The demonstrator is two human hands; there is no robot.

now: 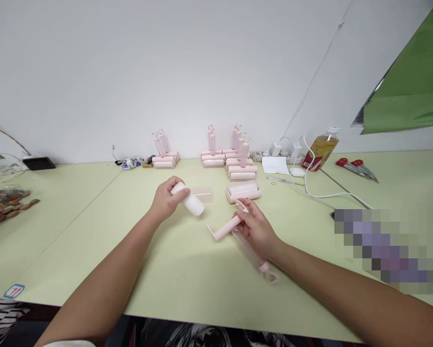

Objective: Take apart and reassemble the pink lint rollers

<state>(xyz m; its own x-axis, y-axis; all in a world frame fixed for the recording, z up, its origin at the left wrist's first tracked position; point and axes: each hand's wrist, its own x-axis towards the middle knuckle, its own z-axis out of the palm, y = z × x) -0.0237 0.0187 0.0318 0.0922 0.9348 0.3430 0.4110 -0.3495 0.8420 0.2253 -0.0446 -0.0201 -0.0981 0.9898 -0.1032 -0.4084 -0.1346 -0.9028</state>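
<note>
My left hand [169, 198] is closed around a white sticky roll [192, 202], which tilts down to the right above the table. In my right hand [257, 226] is a pink lint roller frame [227, 228] with a bare core and end pieces, pinched between thumb and fingers. Below that hand, a clear pink handle [248, 248] with a loop at its end slants toward me; whether it joins the frame is hidden by my fingers. Just beyond, a pink roller case [243, 192] lies on the table, and a see-through pink cover [202, 194] lies behind the white roll.
Several pink lint rollers [242, 168] stand along the wall, with more at the left [165, 159]. A drink bottle [320, 149], white cables [312, 190], a white paper [275, 165] and red-handled tools [357, 168] lie right. Brown pieces [6, 207] sit at far left.
</note>
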